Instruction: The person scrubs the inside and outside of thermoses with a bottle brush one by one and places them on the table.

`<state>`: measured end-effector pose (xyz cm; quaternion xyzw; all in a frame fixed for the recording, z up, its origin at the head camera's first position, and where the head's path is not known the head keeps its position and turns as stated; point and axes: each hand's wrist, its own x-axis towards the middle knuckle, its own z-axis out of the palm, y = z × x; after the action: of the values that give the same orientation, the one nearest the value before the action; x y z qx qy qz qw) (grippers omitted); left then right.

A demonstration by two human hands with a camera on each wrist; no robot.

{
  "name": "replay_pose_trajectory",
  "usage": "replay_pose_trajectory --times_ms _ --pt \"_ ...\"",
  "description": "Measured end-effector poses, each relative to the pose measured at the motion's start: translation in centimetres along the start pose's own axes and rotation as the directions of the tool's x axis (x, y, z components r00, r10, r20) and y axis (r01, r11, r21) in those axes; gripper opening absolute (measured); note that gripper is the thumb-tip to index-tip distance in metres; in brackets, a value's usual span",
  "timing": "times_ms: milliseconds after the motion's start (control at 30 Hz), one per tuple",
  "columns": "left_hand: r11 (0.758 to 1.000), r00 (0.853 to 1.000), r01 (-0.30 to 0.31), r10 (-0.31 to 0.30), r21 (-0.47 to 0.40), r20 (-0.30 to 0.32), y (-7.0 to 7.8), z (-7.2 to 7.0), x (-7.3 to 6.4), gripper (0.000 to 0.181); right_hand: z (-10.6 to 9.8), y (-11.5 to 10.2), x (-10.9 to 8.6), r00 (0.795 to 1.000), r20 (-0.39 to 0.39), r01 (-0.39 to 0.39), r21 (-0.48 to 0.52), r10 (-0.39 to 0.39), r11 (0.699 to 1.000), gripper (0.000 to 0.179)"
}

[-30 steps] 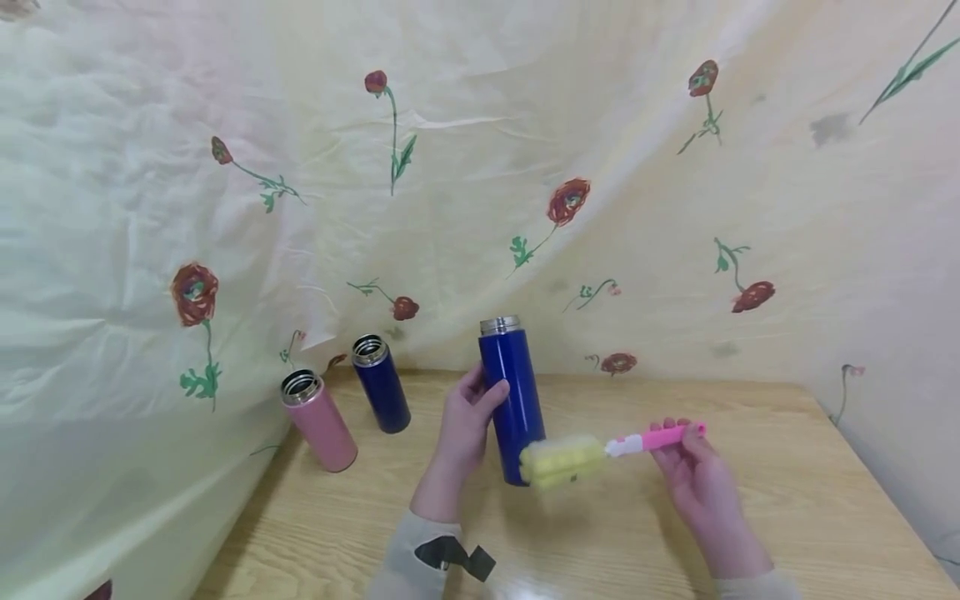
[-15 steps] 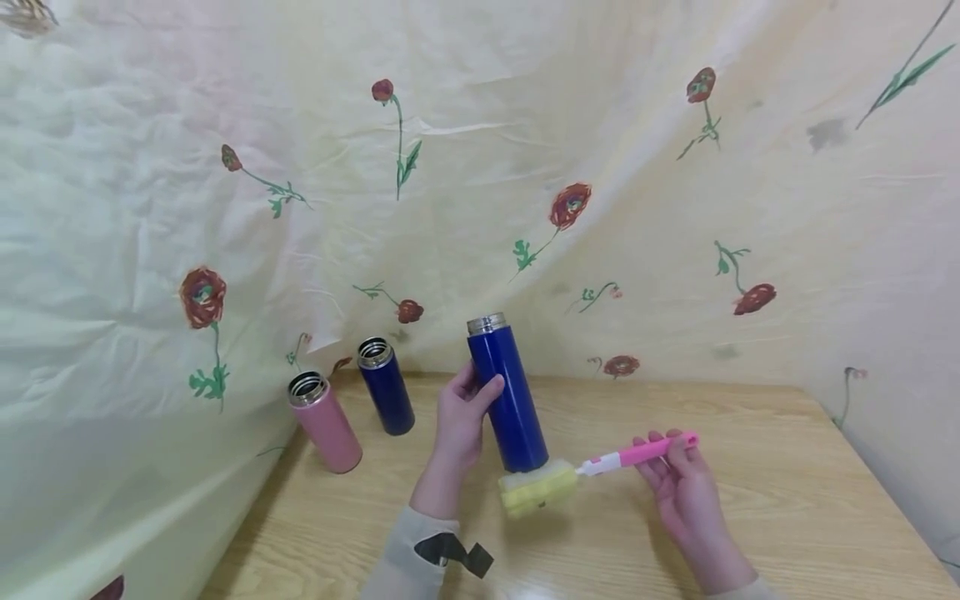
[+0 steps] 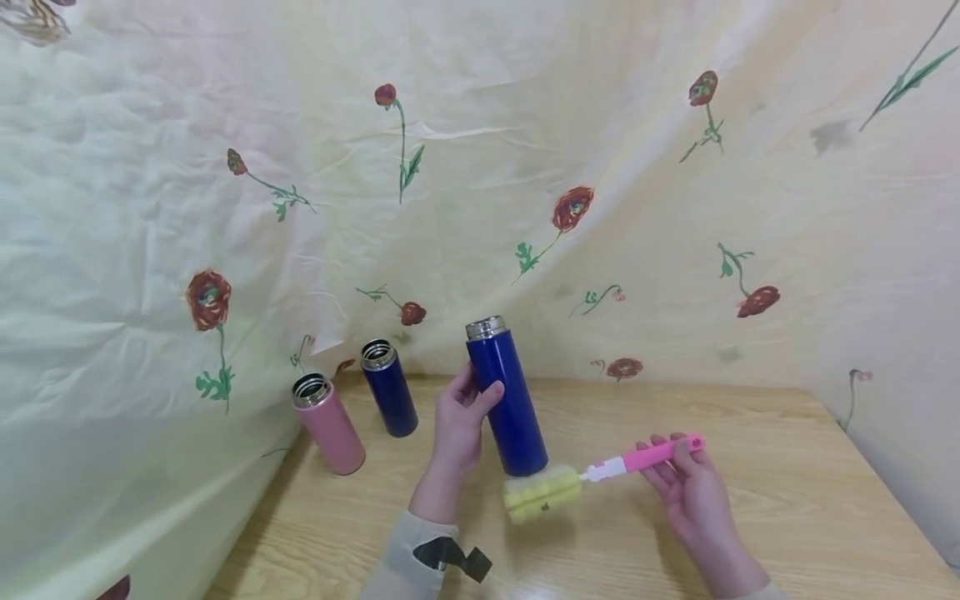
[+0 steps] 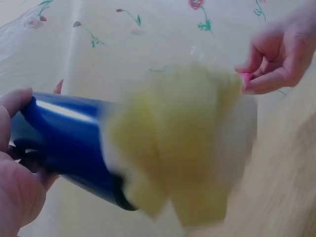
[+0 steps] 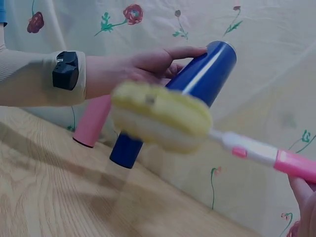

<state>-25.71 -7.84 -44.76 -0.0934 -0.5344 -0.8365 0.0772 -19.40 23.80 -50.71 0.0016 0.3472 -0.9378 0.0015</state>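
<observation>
My left hand (image 3: 459, 425) grips a tall blue thermos bottle (image 3: 516, 417) around its side, thumb in front. It leans, with its bare steel neck up and lidless. My right hand (image 3: 697, 502) pinches the pink handle (image 3: 649, 455) of a bottle brush, held sideways. The brush's yellow-and-white sponge head (image 3: 544, 493) is right at the bottle's base. In the left wrist view the blurred sponge (image 4: 177, 148) covers part of that base. The right wrist view has the sponge head (image 5: 160, 116) overlapping the lower part of the bottle (image 5: 210, 74).
A pink bottle (image 3: 333, 435) and a shorter dark blue bottle (image 3: 393, 398), both uncapped, stand at the left of the wooden table (image 3: 795, 483). A flowered cloth (image 3: 465, 208) hangs behind the table and along its left side.
The brush head has moved down from the bottle's lower side to below its base. The tall bottle has shifted slightly left and up, still in my left hand.
</observation>
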Motion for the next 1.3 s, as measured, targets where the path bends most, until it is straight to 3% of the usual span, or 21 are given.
replay_pose_trajectory --times_ms 200,333,567,700,933,1300 --pt "0.998 0.999 0.033 -0.035 0.061 0.026 -0.4 -0.4 -0.8 0.073 -0.6 -0.5 -0.1 0.997 -0.070 0.017 0.029 -0.015 0.999 0.011" --pt "0.997 1.000 0.023 -0.021 0.068 -0.021 -0.8 -1.4 -1.1 0.075 -1.8 -1.2 -0.2 0.999 -0.052 -0.004 0.070 0.007 0.998 0.012" --pt "0.994 0.993 -0.057 0.066 0.092 -0.099 -0.5 -5.2 -1.3 0.080 -4.0 -4.1 -0.7 0.995 -0.090 -0.010 0.242 0.033 0.970 0.011" --pt "0.988 0.987 -0.050 0.071 0.143 -0.147 -0.6 -8.0 -1.7 0.086 -5.0 -5.3 -1.1 0.990 -0.132 -0.004 0.321 0.049 0.947 0.012" --pt "0.985 0.968 -0.070 0.105 0.159 -0.226 -0.8 -11.6 -2.2 0.095 -5.6 -5.7 -1.5 0.987 -0.153 0.010 0.304 0.039 0.953 0.012" --pt "0.979 0.948 -0.058 0.116 0.197 -0.295 -1.2 -14.4 -3.1 0.094 -5.1 -5.5 -1.5 0.984 -0.171 -0.001 0.282 0.051 0.959 0.011"
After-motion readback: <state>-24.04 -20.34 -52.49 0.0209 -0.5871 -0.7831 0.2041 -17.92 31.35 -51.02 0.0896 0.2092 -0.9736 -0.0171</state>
